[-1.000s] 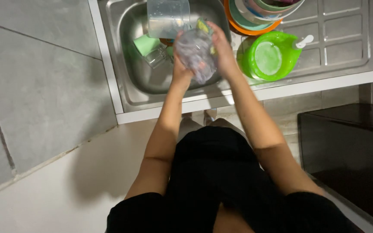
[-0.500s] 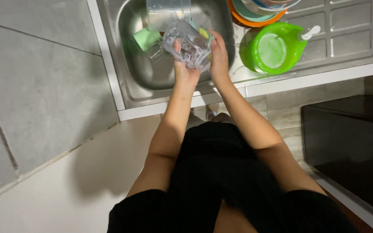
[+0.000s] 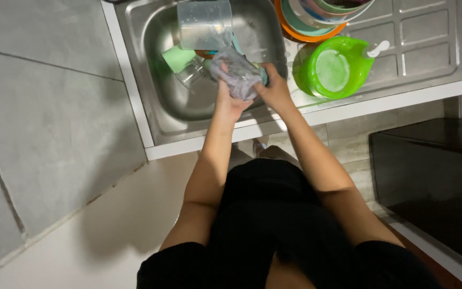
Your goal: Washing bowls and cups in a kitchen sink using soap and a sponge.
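Clear glass (image 3: 236,79) sits over the steel sink (image 3: 151,80), gripped from below by left hand (image 3: 228,101), fingers wrapped round it. Right hand (image 3: 275,91) is closed on a teal sponge (image 3: 263,75), pressed vs the glass side. In the basin: clear plastic container (image 3: 204,24), green cup (image 3: 177,58), another glass (image 3: 192,72). On the drainboard to the right: green lidded bowl (image 3: 335,67), w/ stacked coloured bowls (image 3: 322,13) behind it.

Upper right there's a bright green lidded jug (image 3: 333,68) sitting on the steel drainboard (image 3: 423,48), with a stack of coloured bowls (image 3: 322,13) above it. Dark cabinet (image 3: 434,182) on the right, grey tiles (image 3: 44,123) on the left.
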